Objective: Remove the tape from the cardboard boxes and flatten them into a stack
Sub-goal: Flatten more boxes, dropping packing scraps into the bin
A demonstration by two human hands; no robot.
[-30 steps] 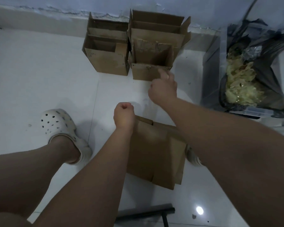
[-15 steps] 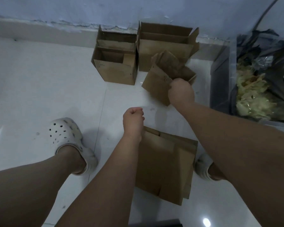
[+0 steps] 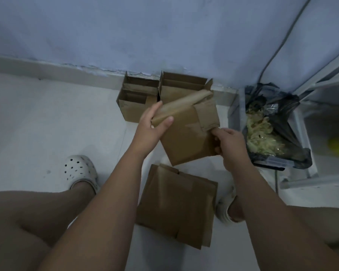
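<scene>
Beneath my wrists the flattened stack [image 3: 176,206] is lying ready. I am now gripping the cardboard box [image 3: 184,139], just lifted away from the wall, with my left hand [image 3: 149,130] and right hand [image 3: 230,145] clamping opposite edges. Beyond my fingers, two open boxes [image 3: 129,106] are waiting.

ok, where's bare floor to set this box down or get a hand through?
Best: the wide bare floor left of the upright boxes, bordered by the skirting and the left clog. Crowded centre and right: the held box, gripped by the left hand and right hand, the flattened stack, the bin and the right clog sit close together.
</scene>
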